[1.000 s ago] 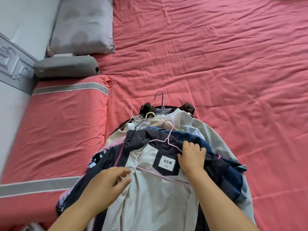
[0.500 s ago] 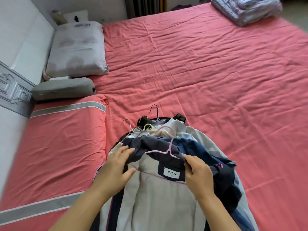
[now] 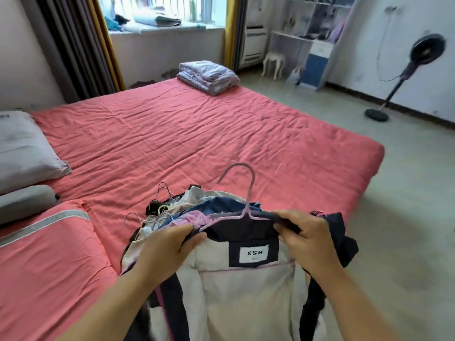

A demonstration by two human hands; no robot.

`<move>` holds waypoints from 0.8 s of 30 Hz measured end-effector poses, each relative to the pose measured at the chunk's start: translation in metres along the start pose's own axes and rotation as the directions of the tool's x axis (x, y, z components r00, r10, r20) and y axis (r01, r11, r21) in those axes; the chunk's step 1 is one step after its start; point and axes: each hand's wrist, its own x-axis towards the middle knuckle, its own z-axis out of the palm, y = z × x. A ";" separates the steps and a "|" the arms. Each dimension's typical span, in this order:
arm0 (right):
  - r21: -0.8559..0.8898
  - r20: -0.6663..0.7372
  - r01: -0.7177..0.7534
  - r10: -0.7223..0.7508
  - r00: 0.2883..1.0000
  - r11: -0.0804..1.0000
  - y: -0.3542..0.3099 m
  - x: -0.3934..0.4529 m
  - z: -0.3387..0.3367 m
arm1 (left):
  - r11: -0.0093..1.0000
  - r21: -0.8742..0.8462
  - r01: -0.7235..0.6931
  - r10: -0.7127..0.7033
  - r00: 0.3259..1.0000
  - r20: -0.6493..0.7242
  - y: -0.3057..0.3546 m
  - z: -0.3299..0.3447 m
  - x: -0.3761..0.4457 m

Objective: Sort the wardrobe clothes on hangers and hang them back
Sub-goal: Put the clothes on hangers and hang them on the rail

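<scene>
Lifting: left hand (image 3: 167,249) and right hand (image 3: 305,239) each grip jacket (image 3: 248,286) shoulders; keep hanger (image 3: 242,193) between grips level.

"XSN" on a white neck label (image 3: 253,253) inside the dark-collared jacket (image 3: 246,286); smaller print beneath unreadable

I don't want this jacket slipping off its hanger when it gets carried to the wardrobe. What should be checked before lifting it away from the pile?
1. Left hand grips the jacket at its shoulder: ok.
2. Right hand grips the other shoulder: ok.
3. Pink hanger sits inside the collar, hook upright and free: ok.
4. Hanger ends seated fully in both shoulders: cannot tell, hidden by fabric and fingers.
5. Jacket free of the wire hangers in the pile beneath: cannot tell.
6. Path to the wardrobe: cannot tell, no wardrobe in view.
</scene>
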 end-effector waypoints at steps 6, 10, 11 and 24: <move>-0.403 -0.291 -0.080 -0.045 0.956 0.912 -0.048 -0.066 -0.078 | 0.975 0.023 -0.220 0.220 0.953 -0.210 0.060 -0.040 -0.001; -0.546 -0.502 -0.433 0.134 0.854 0.718 -0.068 -0.108 -0.132 | 0.949 0.077 -0.305 0.314 0.906 -0.286 0.103 -0.059 0.019; -0.496 -0.521 -0.508 0.227 0.823 0.704 -0.074 -0.115 -0.140 | 0.942 0.089 -0.323 0.334 0.891 -0.306 0.114 -0.064 0.024; -0.316 -0.648 -0.359 0.076 0.758 0.878 -0.136 -0.184 -0.239 | 0.798 0.141 -0.585 0.583 0.694 -0.422 0.258 -0.075 0.038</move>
